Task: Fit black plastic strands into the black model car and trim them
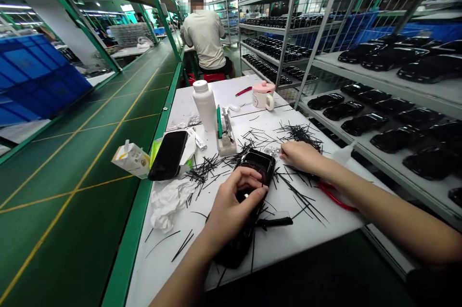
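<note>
A glossy black model car body (258,161) lies lengthwise on the white table, its near end in shadow. My left hand (234,203) is wrapped over its middle, thumb and fingers curled on the roof. Farther right, my right hand (300,155) is closed with its fingertips down at a small heap of clear pieces (272,150). Whatever its fingers pinch is hidden. Thin black strips (205,170) are scattered around the car, and a thicker black piece (276,222) lies just right of it.
Behind the car stand a tool holder (226,146), a white bottle (205,105) and a lidded mug (263,96). A phone (168,155), crumpled tissue (169,203) and drink carton (132,159) are at left, beside a green conveyor (83,153). Racks of car bodies (393,100) line the right. A person (204,37) sits ahead.
</note>
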A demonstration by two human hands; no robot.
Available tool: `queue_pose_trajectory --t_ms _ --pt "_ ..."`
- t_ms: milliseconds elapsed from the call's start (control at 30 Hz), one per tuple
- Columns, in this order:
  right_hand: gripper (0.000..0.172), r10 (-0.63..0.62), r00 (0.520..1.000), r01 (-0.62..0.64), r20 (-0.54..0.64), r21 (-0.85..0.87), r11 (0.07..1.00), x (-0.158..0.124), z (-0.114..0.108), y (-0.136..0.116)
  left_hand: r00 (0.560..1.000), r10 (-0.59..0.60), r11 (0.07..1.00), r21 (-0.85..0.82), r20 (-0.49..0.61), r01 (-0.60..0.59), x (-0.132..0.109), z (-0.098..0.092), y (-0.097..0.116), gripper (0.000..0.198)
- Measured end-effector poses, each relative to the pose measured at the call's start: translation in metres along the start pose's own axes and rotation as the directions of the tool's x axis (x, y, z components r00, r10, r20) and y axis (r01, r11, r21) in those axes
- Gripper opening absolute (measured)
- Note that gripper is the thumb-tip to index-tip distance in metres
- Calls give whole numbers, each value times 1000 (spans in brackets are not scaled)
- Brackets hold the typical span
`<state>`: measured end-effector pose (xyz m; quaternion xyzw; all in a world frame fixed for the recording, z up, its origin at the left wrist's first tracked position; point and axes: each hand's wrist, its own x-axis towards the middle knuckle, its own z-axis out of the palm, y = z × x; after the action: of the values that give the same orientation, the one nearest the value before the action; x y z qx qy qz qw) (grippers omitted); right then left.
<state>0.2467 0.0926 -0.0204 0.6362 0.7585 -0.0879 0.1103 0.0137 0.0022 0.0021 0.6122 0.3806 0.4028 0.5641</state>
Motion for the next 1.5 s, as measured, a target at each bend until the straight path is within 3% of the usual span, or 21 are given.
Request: queue_pose_trajectory --t_ms 267,400,467,500,567,600,633,1267,1500 --pt "17 -36 997 44 -66 124 991 1 5 5 999 -31 997 -69 -39 28 -1 3 -2 19" --pt "24 -117 978 168 -175 315 934 -24 -7 3 998 -34 995 -92 -59 29 -1 4 0 17" --pt "30 -216 955 292 -202 525 799 -45 -15 -4 997 -40 995 -98 -58 35 -1 4 1 16" --pt "31 -268 938 345 -221 675 652 -56 -18 -8 997 -43 994 -100 -57 37 -1 4 1 17" --pt "28 -329 910 368 -252 856 363 -75 -21 -17 998 -43 994 -99 -52 38 -1 4 0 17" --pt "26 -344 903 356 -258 897 263 -81 -21 -21 998 -40 995 -94 -47 36 -1 4 0 16" --pt "25 -350 902 344 -254 912 224 -86 -20 -25 998 -37 996 -86 -43 33 -1 5 -1 16" --pt "24 -327 926 281 -190 924 260 -85 -13 -33 999 -43 997 -63 -21 42 0 6 -1 15" --pt "22 -343 922 260 -179 943 206 -83 -12 -34 999 -33 997 -67 -7 33 -1 6 -2 15"
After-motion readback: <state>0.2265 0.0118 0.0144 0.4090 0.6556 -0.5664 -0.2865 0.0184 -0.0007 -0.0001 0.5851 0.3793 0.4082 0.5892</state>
